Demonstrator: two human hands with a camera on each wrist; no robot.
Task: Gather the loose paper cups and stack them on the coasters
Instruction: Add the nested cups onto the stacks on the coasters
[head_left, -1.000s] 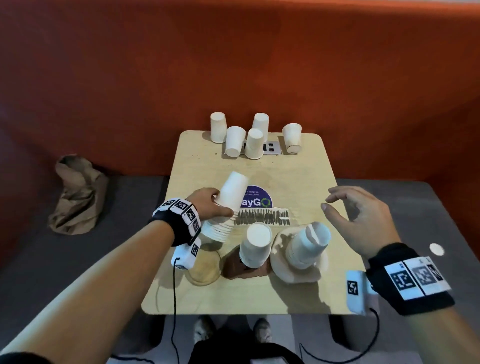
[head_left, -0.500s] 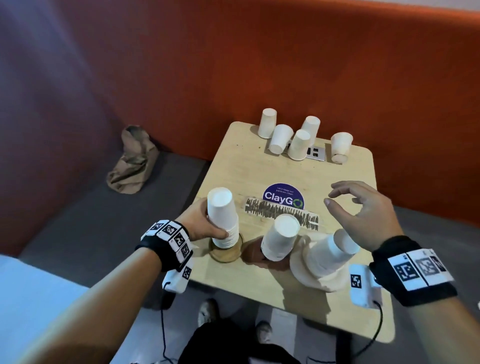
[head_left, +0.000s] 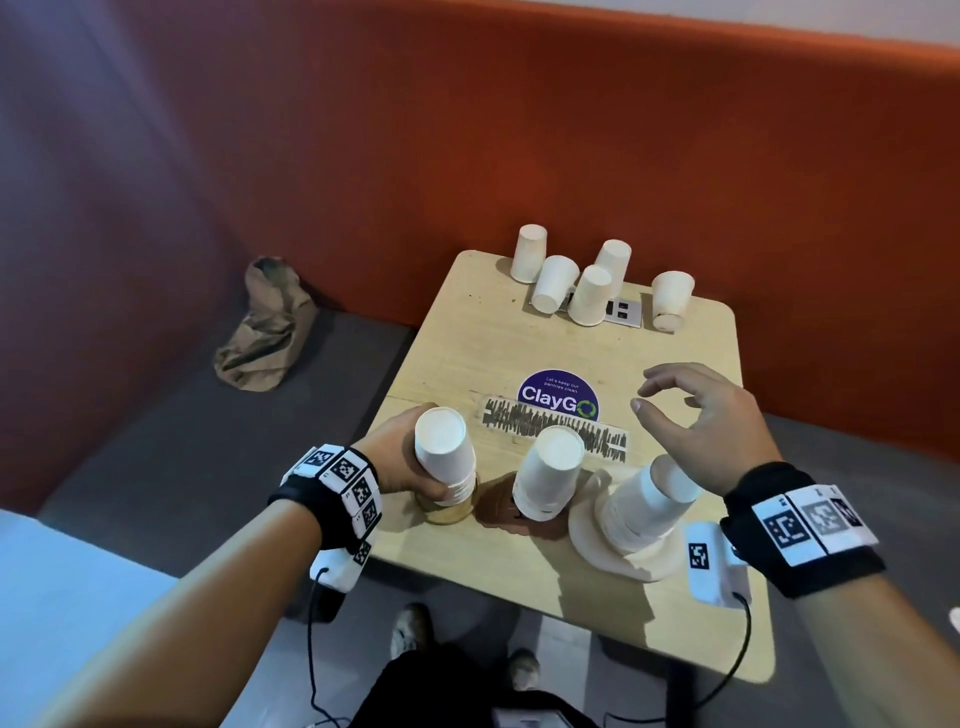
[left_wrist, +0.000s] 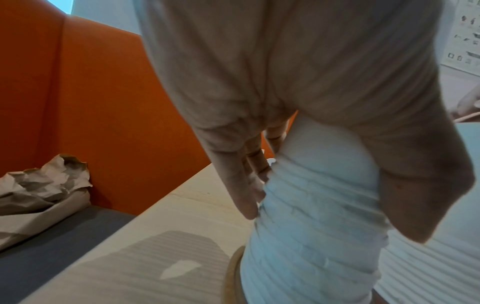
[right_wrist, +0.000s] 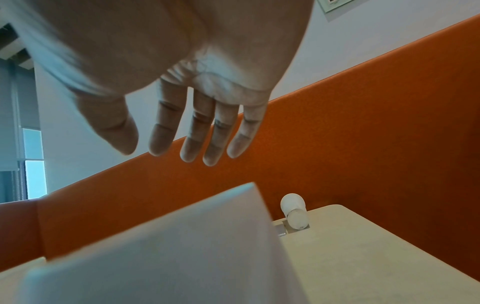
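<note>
Left hand: left hand (head_left: 400, 457) wrapped round the lower part of the left cup stack (head_left: 447, 457), fingers and thumb curled on its ribbed rims, as the left wrist view shows.
Left stack: upside-down cups, nested, sitting on the round tan coaster (head_left: 448, 513) at the near left of the table (head_left: 691, 364); leans slightly.
Middle stack: middle cup stack (head_left: 548, 480) on the dark brown coaster (head_left: 496, 512), untouched, tilted a little.
Right stack: right cup stack (head_left: 644, 506) on the pale coaster (head_left: 618, 558), leaning noticeably.
Right hand: right hand (head_left: 701, 421) hovers above the right stack, fingers spread and loosely bent, holding nothing.
Loose cups: five loose cups (head_left: 584, 280) at the far edge, well apart from the coasters; four stand inverted, one (head_left: 670, 301) lies tipped.
Done: three stacks built, one per coaster.
Left: judged, the five far cups remain to be fetched and added; the leaning stacks may need straightening.
Other: crumpled brown paper bag (head_left: 267, 325) on the grey seat beside the table.
</note>
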